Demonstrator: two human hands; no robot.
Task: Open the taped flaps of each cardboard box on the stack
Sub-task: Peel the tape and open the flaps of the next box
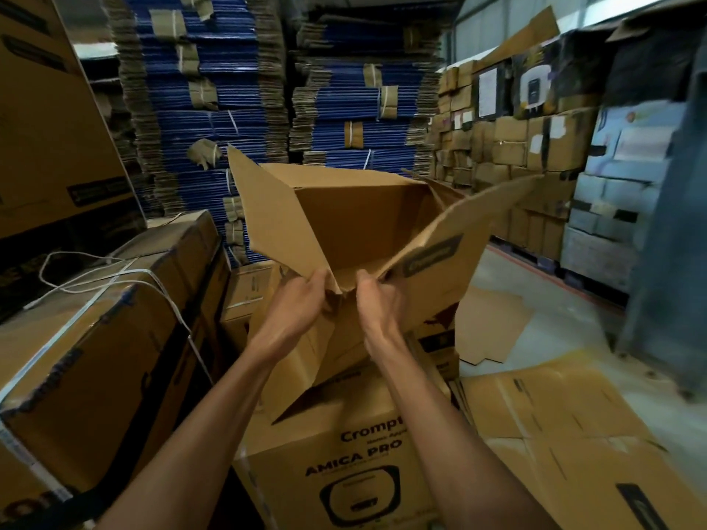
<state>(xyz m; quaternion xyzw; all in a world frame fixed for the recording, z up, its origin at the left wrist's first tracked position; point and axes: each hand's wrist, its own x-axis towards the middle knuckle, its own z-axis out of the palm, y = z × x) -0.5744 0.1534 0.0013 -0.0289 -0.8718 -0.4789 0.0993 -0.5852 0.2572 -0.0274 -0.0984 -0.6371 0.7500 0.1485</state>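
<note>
Nearest the camera, two bare forearms reach forward over a printed carton [344,457] marked "AMICA PRO", which stands upright under the work. To its right, flattened cardboard sheets [566,426] lie on the pale floor [543,323]. To its left sits a strapped carton [99,338], with white strapping [82,277] lying loose across its top. Above the printed carton, the open cardboard box [363,219] is tipped with its mouth toward the camera, so its bare brown inside shows. It rests against the cartons below and is held at its near edge. The left hand [302,300] has its fingers curled tight round the near corner of the left flap [267,208], which stands up and outward. The right hand [377,304], just beside it, grips the near corner of the right flap [455,242] in the same closed hold. That flap swings out to the right and carries a dark printed label. The cardboard between the two hands is crumpled. Behind the box, tall stacks of flattened blue cartons [214,89] are bundled with white string and brown pads. At far left a large brown carton [49,139] leans into view, and at far right stands a wall of stacked small boxes [509,147].
</note>
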